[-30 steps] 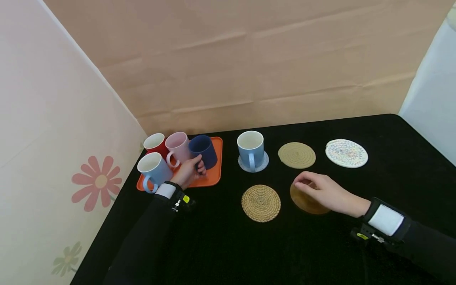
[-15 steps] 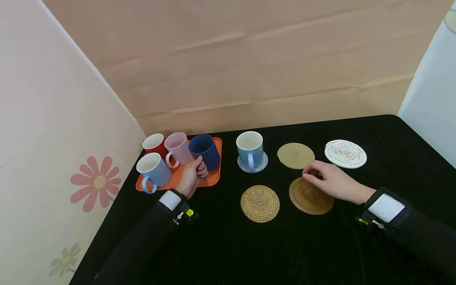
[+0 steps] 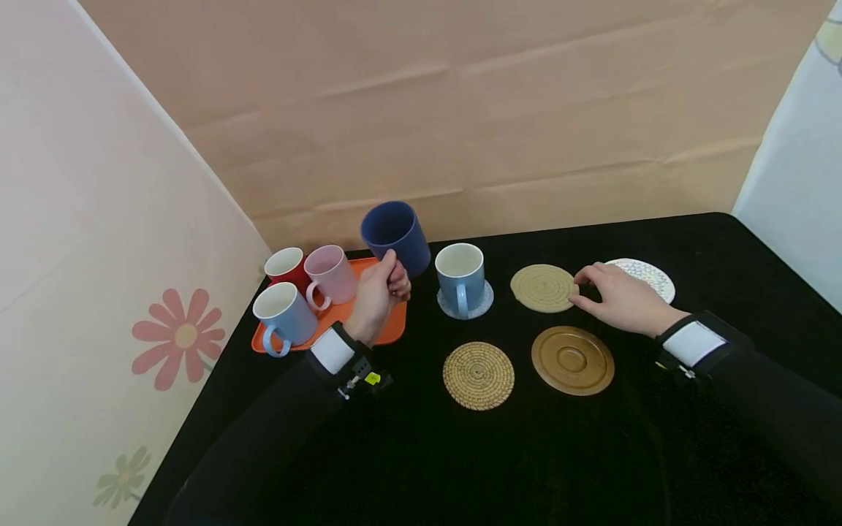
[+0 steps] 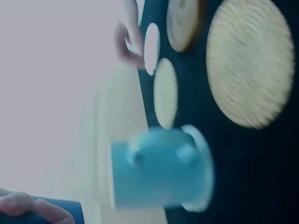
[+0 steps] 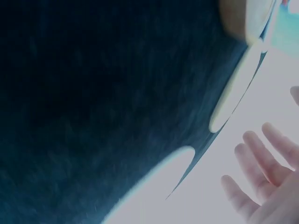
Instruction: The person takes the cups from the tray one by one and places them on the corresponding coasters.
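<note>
Since a second ago the dark blue mug (image 3: 397, 235) has come up off the orange tray (image 3: 392, 330) and now hangs tilted above the tray's far right corner, its handle clenched in the left hand (image 3: 378, 298). The right hand (image 3: 618, 299) has left the brown wooden saucer (image 3: 573, 360) and moved to the back row, where its relaxed, lightly curved fingers touch the right edge of the flat woven coaster (image 3: 543, 288), grasping nothing; its wrist partly covers the white patterned coaster (image 3: 647, 274).

Just right of the tray a light blue mug (image 3: 462, 275) stands on a grey coaster (image 3: 482, 302), close under the lifted mug. As I judge it, a low or swinging pass to the right could clip that mug's rim and topple it.

On the tray are a red mug (image 3: 287, 267), a pink mug (image 3: 330, 274) and a second light blue mug (image 3: 285, 315). A ribbed straw coaster (image 3: 478, 375) lies right of the tray's near edge, beside the saucer.

All rests on a black cloth tabletop (image 3: 526, 460). Creased tan paper backs it, and a cream panel with a pink flower (image 3: 179, 334) closes the tray's side.
</note>
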The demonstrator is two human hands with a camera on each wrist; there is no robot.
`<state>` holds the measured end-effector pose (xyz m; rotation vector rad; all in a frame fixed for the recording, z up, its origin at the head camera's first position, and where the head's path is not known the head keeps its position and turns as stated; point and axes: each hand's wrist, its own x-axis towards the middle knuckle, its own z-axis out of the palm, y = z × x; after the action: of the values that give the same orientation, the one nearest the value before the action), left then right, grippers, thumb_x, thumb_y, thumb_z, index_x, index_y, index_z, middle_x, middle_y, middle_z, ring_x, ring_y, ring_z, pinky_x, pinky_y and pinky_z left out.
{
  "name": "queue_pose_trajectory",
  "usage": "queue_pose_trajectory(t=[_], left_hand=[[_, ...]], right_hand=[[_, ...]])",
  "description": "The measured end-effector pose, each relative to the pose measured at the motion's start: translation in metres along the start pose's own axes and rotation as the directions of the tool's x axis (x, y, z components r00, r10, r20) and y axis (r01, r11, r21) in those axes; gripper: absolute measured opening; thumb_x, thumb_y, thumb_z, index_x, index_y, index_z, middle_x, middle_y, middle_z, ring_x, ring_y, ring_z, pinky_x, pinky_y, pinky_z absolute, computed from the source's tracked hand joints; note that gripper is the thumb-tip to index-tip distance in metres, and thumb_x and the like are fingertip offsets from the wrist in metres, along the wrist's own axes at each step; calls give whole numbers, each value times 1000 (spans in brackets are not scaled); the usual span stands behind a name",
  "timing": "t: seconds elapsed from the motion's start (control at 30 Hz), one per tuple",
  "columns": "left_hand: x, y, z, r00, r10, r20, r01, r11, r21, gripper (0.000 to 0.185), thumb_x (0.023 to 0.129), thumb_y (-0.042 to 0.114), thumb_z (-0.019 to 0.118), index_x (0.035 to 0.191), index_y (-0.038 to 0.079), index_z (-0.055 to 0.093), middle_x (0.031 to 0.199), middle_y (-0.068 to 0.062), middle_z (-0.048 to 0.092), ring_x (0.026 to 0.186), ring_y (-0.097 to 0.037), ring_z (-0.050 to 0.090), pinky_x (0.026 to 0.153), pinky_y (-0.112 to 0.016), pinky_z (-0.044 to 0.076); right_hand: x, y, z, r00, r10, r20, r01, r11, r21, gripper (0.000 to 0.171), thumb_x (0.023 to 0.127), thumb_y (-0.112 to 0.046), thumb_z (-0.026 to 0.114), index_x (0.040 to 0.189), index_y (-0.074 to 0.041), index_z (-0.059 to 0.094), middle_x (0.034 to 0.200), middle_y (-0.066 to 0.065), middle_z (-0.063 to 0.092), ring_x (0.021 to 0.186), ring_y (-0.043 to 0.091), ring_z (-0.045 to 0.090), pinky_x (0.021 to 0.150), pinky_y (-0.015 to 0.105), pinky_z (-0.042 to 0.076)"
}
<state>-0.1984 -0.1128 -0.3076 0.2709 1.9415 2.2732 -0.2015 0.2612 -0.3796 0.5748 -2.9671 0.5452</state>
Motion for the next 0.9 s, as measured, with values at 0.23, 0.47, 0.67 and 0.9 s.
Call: queue_pose_trajectory(t=[0.23, 0.47, 0.67, 0.9], left_hand=[[21, 10, 47, 997, 52, 58, -54, 998, 35, 43, 108, 25, 31, 68, 9, 36, 63, -3, 28, 59, -20, 31, 63, -30, 29], [33, 9, 94, 990, 34, 135, -40, 998, 44, 44, 108, 26, 31, 68, 9, 37, 61, -2, 28, 58, -18, 32, 62, -30, 32], [36, 1, 124, 987, 28, 160, -39, 997, 64, 43, 108, 24, 32, 68, 8, 36, 60, -1, 29, 57, -16, 33, 60, -27, 36], [42, -24, 145, 989, -46, 139, 44, 999, 20, 43, 107, 25, 32, 68, 8, 37, 61, -1, 29, 57, -15, 33, 58, -26, 34]], right_hand=[[10, 15, 1, 993, 76, 87, -70, 996, -63, 69, 90, -47, 65, 130, 7, 50, 130, 36, 42, 118, 54, 38, 92, 66, 37], [14, 19, 9, 981, 136, 137, -126, 988, -85, 81, 85, -56, 66, 134, 6, 47, 139, 39, 33, 127, 58, 27, 98, 69, 29], [14, 15, 10, 974, 153, 170, -141, 987, -78, 85, 82, -58, 67, 132, 7, 48, 139, 40, 31, 127, 59, 26, 98, 70, 28], [17, 10, 8, 970, 154, 186, -157, 988, 0, 79, 81, -52, 72, 127, 7, 49, 136, 40, 35, 123, 58, 31, 96, 70, 31]])
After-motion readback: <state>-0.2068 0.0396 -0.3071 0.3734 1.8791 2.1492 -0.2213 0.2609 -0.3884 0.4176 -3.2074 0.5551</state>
